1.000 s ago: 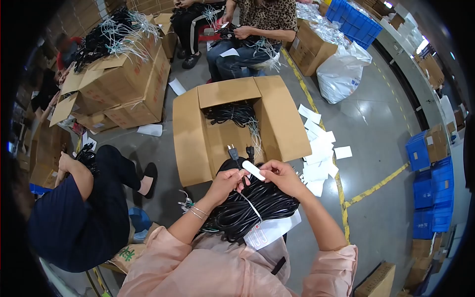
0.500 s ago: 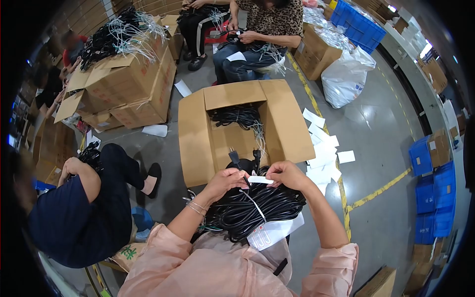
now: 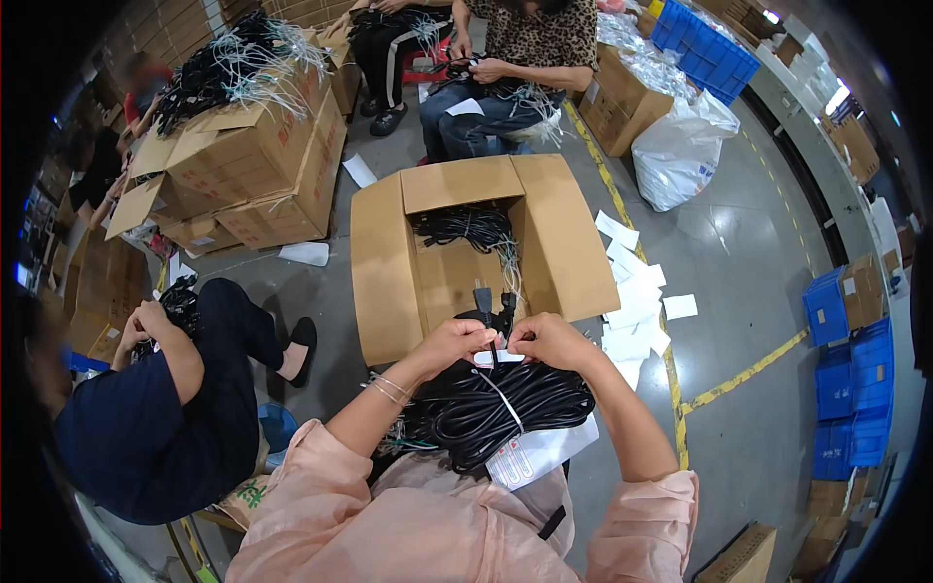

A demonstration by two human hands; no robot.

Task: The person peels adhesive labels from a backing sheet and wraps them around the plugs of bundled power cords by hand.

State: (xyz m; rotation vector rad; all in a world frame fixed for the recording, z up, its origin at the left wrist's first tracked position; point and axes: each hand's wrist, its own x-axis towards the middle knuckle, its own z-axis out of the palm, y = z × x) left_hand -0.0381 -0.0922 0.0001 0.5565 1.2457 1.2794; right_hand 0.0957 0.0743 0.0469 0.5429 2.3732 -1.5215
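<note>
My left hand (image 3: 455, 344) is closed in a pinch at a black power cord, just below its plug (image 3: 483, 299). A small white label (image 3: 498, 358) lies across the cord under my fingertips. On its right side my right hand (image 3: 550, 340) is closed, thumb and fingertips pinched at the label beside the cord. A second black plug (image 3: 508, 303) stands up behind them. Below my hands, a thick coiled bundle of black cords (image 3: 496, 413), bound with a white tie (image 3: 504, 400), rests on my lap over a printed white sheet (image 3: 559, 452).
An open cardboard box (image 3: 384, 282) holding black cables (image 3: 466, 228) stands in front of me. White papers (image 3: 637, 301) lie on the floor at right. Co-workers sit at left and ahead. Stacked cartons (image 3: 248, 160), a white sack (image 3: 680, 155) and blue bins (image 3: 865, 389) stand around.
My right hand has moved left, close to my left hand. The label, stretched out to the right before, now sits shorter around the cord. The plug has turned more upright.
</note>
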